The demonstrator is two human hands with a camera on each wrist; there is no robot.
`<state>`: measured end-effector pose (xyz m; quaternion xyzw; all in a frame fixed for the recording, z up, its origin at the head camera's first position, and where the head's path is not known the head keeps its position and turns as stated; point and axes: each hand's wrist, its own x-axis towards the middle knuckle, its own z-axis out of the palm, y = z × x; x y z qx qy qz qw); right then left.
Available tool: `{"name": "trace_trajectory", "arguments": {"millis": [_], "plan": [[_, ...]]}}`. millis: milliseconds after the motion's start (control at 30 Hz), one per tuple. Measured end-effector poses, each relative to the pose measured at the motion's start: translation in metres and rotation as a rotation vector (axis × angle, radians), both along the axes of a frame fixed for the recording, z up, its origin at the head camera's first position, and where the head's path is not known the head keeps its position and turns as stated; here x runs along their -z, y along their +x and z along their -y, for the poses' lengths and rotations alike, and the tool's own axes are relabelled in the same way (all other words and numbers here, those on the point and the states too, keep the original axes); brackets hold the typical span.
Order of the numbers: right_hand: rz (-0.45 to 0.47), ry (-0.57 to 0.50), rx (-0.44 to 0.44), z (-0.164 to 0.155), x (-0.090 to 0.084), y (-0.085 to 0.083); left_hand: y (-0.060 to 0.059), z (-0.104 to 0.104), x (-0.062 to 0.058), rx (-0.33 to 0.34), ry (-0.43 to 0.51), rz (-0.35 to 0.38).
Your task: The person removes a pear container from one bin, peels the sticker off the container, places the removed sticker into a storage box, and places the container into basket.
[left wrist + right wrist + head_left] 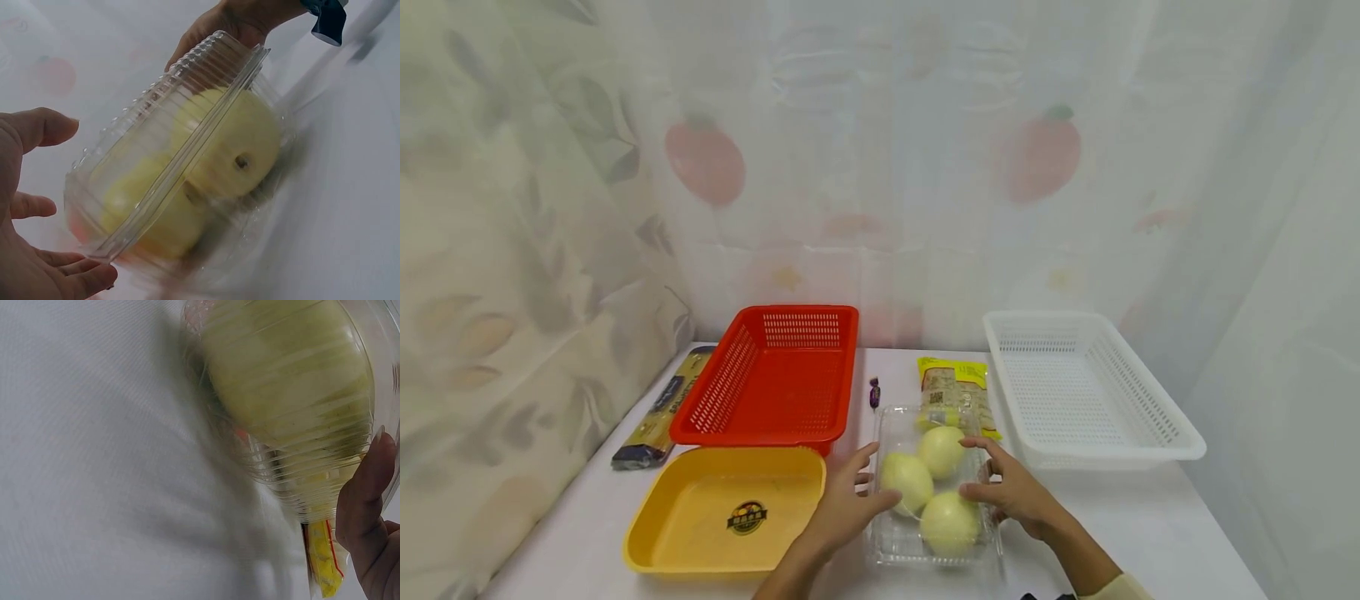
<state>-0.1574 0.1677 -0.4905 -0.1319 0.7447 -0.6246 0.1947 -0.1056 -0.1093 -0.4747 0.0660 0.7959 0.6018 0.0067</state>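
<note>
A clear plastic clamshell box (895,432) stands on the white table between both hands, with three pale yellow-green, apple-like fruits (951,523) inside. At its left side, my left hand (842,498) has spread fingers. The left wrist view shows that hand's fingertips (100,280) right at the box's lower corner, its thumb held apart from the wall. From the right, my right hand (1013,493) grips the box's side, fingers bent over the edge. Its thumb (378,465) lies against the ribbed wall in the right wrist view, while its other fingers are mostly hidden there.
Behind the box lies a yellow-and-clear food packet (957,377), beside a small purple wrapped candy (875,393). A red basket (842,367) and a yellow tray (700,467) stand left; a long gold packet (668,404) lies beyond. A white basket (1138,392) is at right.
</note>
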Motion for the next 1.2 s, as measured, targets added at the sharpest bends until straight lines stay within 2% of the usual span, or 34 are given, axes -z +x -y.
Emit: {"name": "trace_trajectory", "arguments": {"millis": [200,333,500,800,1033,1200], "plan": [[-0.004,-0.001,0.004,0.000,0.000,0.001,-0.006,-0.008,0.001,-0.066,0.004,0.041],[-0.006,0.000,0.005,0.001,0.000,0.001,-0.009,-0.009,0.002,-0.076,0.012,0.067],[-0.004,0.004,0.008,0.001,-0.002,0.001,-0.013,-0.009,0.002,-0.066,-0.004,0.063],[-0.005,-0.004,-0.005,0.001,-0.003,0.001,-0.019,-0.008,0.001,-0.049,-0.107,0.042],[-0.019,0.015,-0.015,0.000,-0.007,0.001,-0.022,-0.006,-0.001,-0.025,-0.112,0.022],[-0.040,0.012,-0.022,0.002,-0.015,0.002,-0.022,-0.005,-0.008,-0.007,-0.114,-0.008]]}}
